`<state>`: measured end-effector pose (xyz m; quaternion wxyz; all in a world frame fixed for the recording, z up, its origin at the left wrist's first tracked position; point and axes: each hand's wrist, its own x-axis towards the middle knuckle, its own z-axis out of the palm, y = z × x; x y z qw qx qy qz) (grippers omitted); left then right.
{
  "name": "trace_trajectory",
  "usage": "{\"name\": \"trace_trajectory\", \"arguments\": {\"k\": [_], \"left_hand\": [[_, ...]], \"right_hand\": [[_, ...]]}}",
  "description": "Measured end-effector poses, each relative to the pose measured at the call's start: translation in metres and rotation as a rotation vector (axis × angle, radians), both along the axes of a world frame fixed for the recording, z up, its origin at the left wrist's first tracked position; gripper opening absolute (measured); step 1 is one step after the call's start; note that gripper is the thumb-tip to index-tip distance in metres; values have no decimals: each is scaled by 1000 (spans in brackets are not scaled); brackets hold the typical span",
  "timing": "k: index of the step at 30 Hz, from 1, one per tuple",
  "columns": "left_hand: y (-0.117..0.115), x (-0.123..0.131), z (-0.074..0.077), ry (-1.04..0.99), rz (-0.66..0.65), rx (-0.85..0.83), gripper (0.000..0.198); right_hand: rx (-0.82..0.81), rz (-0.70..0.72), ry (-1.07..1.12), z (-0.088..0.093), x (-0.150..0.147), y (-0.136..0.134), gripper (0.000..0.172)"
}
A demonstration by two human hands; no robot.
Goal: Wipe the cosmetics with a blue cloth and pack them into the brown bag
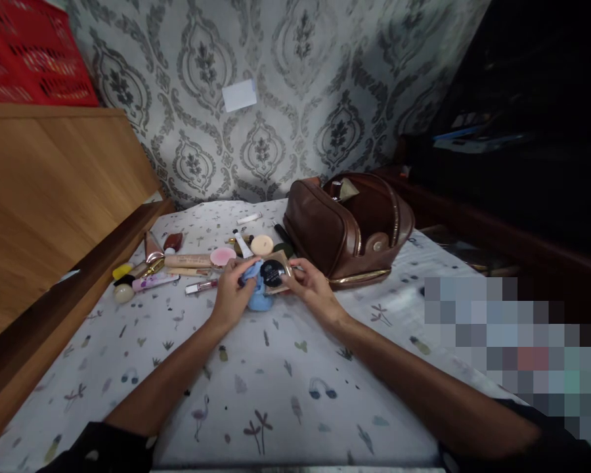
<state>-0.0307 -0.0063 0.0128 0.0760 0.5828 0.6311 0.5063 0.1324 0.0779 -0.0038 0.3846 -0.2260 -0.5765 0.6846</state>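
My left hand (pixel 232 297) is closed on a crumpled light-blue cloth (pixel 260 301), which hangs down to the bedsheet. My right hand (pixel 318 293) pinches the edge of a square, tan-edged makeup compact (pixel 274 273) with a black round label. The cloth presses against the compact's left side, and both are held together just above the sheet. Behind my hands lie a pink round puff (pixel 223 256), a beige round sponge (pixel 262 245) and a white-handled brush (pixel 243 244). A lip gloss tube (pixel 201 287) rests beside my left hand.
An unzipped brown leather bag (pixel 320 223) stands at the right with a few items inside. Several cosmetics, including a beige tube (pixel 187 261) and a purple-white tube (pixel 153 282), lie at the left. A wooden cabinet (pixel 69 171) and red basket (pixel 34 56) border the left; patterned wallpaper (pixel 261 151) is behind.
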Motion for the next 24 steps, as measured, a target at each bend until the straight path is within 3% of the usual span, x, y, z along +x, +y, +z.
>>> {"name": "trace_trajectory", "arguments": {"k": [7,14,18,21,24], "left_hand": [[3,-7,-1,-7,74,50,14],[-1,2,4,70,87,72,17],[-6,13,5,228,-81,86,37],[-9,17,1,438,-222,115,56],[-10,16,-2,637,-304,134,60]], "right_hand": [[200,-3,-84,-3,0,-2,39],[421,-4,-171,-3,4,-7,38],[442,25,-147,-2,4,-7,35],[449,-55,-155,-2,5,-5,38],[368,-99,-128,-4,4,-1,43]]}}
